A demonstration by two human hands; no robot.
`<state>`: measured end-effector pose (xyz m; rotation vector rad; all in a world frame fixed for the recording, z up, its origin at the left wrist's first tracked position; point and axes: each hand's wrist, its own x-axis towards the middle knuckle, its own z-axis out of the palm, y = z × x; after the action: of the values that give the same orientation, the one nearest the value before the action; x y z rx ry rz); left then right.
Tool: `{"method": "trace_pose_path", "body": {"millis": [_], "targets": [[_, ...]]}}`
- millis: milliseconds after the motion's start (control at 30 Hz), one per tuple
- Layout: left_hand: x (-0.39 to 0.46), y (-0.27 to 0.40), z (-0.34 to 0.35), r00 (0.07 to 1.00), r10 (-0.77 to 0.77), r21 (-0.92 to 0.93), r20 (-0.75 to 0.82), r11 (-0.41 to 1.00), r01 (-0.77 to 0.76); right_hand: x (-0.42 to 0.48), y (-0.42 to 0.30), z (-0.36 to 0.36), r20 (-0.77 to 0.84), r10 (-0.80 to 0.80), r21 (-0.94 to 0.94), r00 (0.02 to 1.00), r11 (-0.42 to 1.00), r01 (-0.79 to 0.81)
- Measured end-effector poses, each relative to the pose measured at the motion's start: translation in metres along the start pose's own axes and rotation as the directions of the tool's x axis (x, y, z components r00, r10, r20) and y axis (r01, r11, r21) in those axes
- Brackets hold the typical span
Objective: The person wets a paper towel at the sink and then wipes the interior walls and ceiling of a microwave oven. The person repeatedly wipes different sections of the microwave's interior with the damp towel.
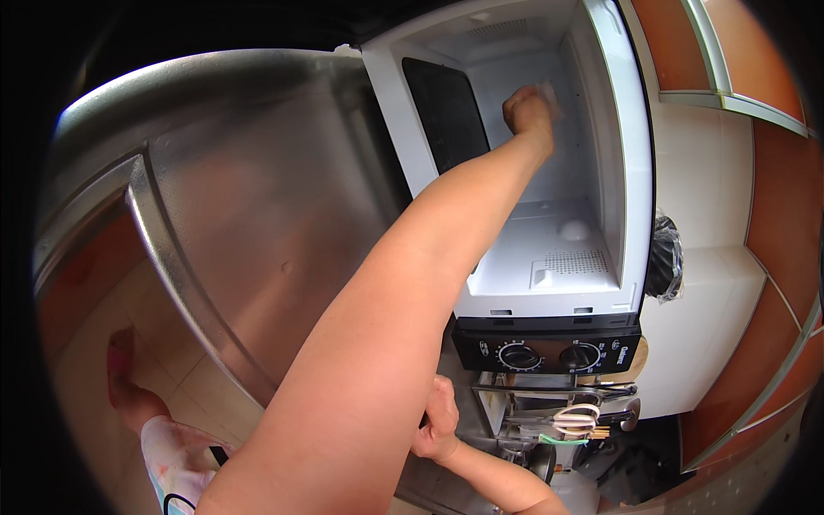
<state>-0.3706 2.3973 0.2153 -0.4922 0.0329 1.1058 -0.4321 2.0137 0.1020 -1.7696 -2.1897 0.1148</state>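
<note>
My left arm reaches into the open cavity of a white-and-black microwave oven, which appears turned sideways in the picture. Deep inside, my left hand is curled around a thin whitish cloth or tissue, blurred, near the back wall. Black control knobs sit on the panel at the cavity's near end. A dark panel lines one inner face. My right hand is bent, partly hidden behind my left arm. Something dark shows at its fingers, but whether it grips this is unclear.
A stainless steel countertop with a raised edge adjoins the microwave. Beside the controls stands a metal rack with white-handled scissors. Orange cabinets line the right. A plastic-covered black object touches the microwave. A leg shows lower left.
</note>
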Motion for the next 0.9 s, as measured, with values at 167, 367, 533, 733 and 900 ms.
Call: {"method": "trace_pose_path", "body": {"millis": [167, 367, 533, 733, 900], "targets": [[-0.001, -0.009, 0.017, 0.976, 0.192, 0.071, 0.1, 0.977, -0.199, 0.004, -0.002, 0.002, 0.007, -0.027, 0.002, 1.0, 1.0, 0.027], [-0.019, -0.007, 0.003, 0.991, 0.082, 0.174, 0.105, 0.98, -0.1, 0.002, -0.002, 0.001, -0.019, -0.005, 0.014, 1.0, 1.0, 0.005], [0.004, -0.003, -0.001, 0.993, -0.078, 0.178, -0.088, 0.98, 0.093, 0.002, -0.005, -0.001, 0.0, 0.001, -0.004, 1.0, 1.0, -0.001], [0.044, -0.028, -0.005, 0.963, -0.253, 0.257, 0.09, 0.94, 0.223, 0.009, -0.007, 0.0, -0.014, -0.03, 0.017, 0.999, 0.999, 0.03], [0.047, -0.051, 0.0, 0.917, -0.336, 0.29, 0.213, 0.919, 0.269, 0.006, 0.0, -0.002, -0.024, -0.015, 0.029, 1.0, 0.999, 0.015]]}}
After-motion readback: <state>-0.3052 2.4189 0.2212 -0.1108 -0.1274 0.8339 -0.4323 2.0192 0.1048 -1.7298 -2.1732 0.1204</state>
